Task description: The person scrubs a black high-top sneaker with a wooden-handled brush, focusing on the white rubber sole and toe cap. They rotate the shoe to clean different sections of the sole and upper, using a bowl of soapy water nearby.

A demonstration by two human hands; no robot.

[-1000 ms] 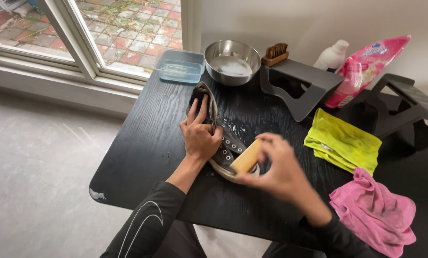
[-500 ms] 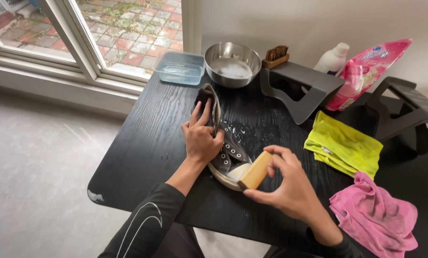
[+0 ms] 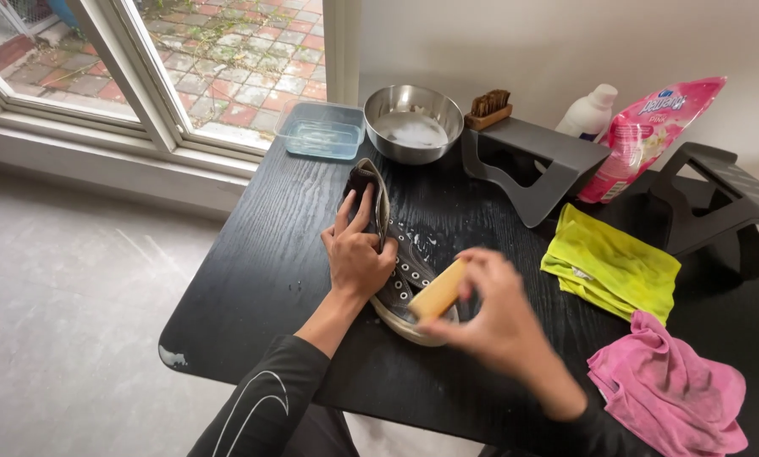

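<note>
A dark canvas shoe (image 3: 400, 254) with a pale rubber toe lies on its side on the black table (image 3: 252, 279). My left hand (image 3: 358, 254) presses down on the shoe's side, fingers pointing toward its opening. My right hand (image 3: 498, 317) grips a yellow-tan bar, like a sponge or soap block (image 3: 437, 290), and holds it against the toe end of the shoe. Soapy wet patches show on the shoe and on the table next to it.
At the back stand a clear plastic tub of water (image 3: 322, 131), a steel bowl of foamy water (image 3: 413, 123), a small brush (image 3: 489, 108) on a grey stand (image 3: 536, 165), a white bottle (image 3: 588, 112) and a pink pouch (image 3: 646, 135). A yellow cloth (image 3: 612, 264) and a pink cloth (image 3: 671, 391) lie right.
My right hand with the yellow bar has shifted back and forth over the toe of the shoe. My left hand stays pressed on the shoe.
</note>
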